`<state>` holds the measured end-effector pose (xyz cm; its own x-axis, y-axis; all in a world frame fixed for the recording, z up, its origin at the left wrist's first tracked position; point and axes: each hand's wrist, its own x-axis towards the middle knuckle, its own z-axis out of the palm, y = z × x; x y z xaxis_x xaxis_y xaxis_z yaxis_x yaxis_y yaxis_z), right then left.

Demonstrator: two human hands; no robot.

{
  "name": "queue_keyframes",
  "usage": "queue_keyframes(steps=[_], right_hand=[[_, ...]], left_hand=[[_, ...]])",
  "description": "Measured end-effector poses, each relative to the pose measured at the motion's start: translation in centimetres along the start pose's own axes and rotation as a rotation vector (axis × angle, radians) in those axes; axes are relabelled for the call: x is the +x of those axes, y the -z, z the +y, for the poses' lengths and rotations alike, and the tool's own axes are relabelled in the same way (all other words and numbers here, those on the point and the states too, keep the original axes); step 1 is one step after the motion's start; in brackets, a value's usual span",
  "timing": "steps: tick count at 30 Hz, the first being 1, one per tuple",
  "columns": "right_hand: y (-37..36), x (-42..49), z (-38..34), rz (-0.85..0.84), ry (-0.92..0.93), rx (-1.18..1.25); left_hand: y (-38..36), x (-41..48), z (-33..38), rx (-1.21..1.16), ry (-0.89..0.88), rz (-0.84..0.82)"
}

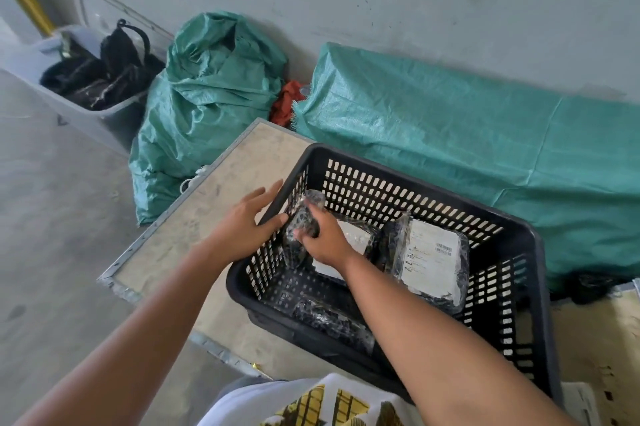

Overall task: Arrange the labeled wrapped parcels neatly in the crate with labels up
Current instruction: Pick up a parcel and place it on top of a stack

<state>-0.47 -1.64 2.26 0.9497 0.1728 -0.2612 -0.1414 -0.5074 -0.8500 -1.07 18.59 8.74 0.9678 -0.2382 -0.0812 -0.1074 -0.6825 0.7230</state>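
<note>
While your right hand [323, 238] is closing its fingers around a dark wrapped parcel [304, 217] inside the crate [519, 287], your left hand [247, 217] is resting with fingers spread loosely apart on the crate's left wall, thumb hooking over the rim. You are holding that parcel upright against the left wall, its top poking above your knuckles; whether it carries a label cannot be told.

Under your right wrist a second parcel [356, 235] is lying flat on the crate floor with a white label facing up, mostly hidden by your hand. Just beside it on the right, a third parcel [433, 259] is lying label up, its barcode showing, tilting slightly against the right side. A fourth one [332, 321], dark and showing no label, is lying along the near wall beneath your right forearm.

You are working with the crate sitting on a wooden board [214, 197] with metal edging. Green sacks [207, 96] are leaning against the wall behind it, and a grey tub [114, 120] with dark items is standing to the far left.
</note>
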Motion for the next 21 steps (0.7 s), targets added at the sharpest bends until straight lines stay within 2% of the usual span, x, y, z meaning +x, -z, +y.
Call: queue_keyframes(steps=[4, 8, 11, 21], right_hand=[[-0.9, 0.2, 0.5, 0.006, -0.002, -0.073], [-0.9, -0.5, 1.4, 0.122, -0.016, 0.032], [-1.5, -0.9, 1.5, 0.170, -0.036, 0.098], [-0.3, -1.2, 0.9, 0.199, -0.023, 0.228]], left_hand=[[-0.3, 0.3, -0.1, 0.027, -0.109, 0.020], [-0.9, 0.7, -0.2, -0.104, 0.011, 0.013], [-1.1, 0.8, -0.6, -0.068, -0.004, -0.012], [-1.7, 1.2, -1.5, -0.189, -0.005, -0.053]])
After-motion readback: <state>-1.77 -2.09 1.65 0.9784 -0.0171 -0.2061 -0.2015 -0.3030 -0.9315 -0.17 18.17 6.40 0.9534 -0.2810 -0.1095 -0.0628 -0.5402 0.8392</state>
